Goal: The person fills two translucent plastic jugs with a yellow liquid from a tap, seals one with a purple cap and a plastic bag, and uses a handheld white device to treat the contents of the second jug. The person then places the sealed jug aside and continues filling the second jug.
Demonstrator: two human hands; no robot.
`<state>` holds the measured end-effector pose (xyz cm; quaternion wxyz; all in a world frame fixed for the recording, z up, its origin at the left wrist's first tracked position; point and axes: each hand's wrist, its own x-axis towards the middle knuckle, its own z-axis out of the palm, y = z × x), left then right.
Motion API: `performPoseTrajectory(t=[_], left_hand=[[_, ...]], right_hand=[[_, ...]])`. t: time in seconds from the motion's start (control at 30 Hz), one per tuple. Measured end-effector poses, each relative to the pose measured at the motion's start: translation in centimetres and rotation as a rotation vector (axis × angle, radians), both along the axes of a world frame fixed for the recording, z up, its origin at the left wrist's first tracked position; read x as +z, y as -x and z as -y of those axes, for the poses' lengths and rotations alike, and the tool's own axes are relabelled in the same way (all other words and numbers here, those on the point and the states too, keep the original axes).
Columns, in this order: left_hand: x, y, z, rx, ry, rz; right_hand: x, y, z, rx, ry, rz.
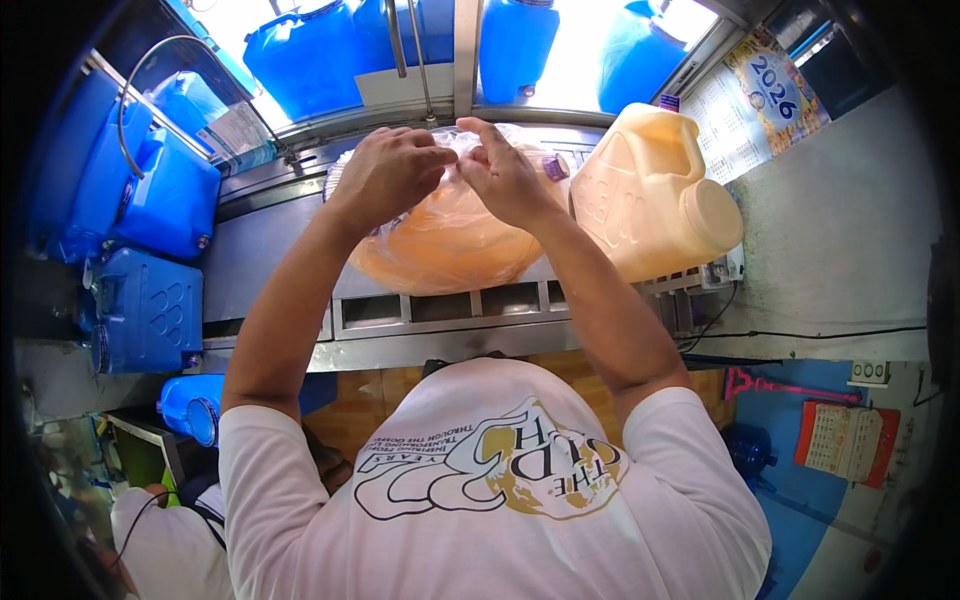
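My left hand (pixel 394 169) and my right hand (pixel 502 169) meet above an orange-tinted plastic water container (pixel 457 240) on the metal counter. The fingers of both hands pinch the gathered film of a clear plastic bag (pixel 450 139) that wraps around the container. A purple cap (pixel 555 166) shows at its right, just past my right hand. Some of the container's far side is hidden behind my hands and the crinkled film. To the right, close to my right forearm, stands a peach plastic jug (pixel 637 195) with a moulded handle, a broad round lid and a small purple cap.
Blue water containers (pixel 300 64) line the window ledge, and more blue jugs (pixel 150 307) stand at the left. A thin curved metal tube (pixel 124 112) hangs there. The steel counter (pixel 262 255) has a slotted front edge. Behind me at left is another person (pixel 169 540).
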<state>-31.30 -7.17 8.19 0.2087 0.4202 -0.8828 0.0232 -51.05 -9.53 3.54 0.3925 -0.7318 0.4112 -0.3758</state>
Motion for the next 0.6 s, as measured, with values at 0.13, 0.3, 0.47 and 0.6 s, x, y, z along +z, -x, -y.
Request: performPoseTrajectory(t=[0.13, 0.3, 0.47, 0.6], left_hand=[[0.8, -0.2, 0.9, -0.024, -0.348, 0.125], [1.0, -1.7, 3.7, -0.068, -1.161, -0.370], [0.7, -2.5, 5.3, -0.138, -1.336, -0.517], [0.6, -2.8, 5.1, -0.106, -1.227, -0.447]], right_hand=[[0.3, 0.7, -0.5, 0.129, 0.104, -0.057], [1.1, 0.9, -1.4, 0.136, 0.236, -0.107], [1.5, -0.2, -2.4, -0.011, 0.475, -0.209], [2.3, 0.1, -2.2, 0.001, 0.435, -0.221]])
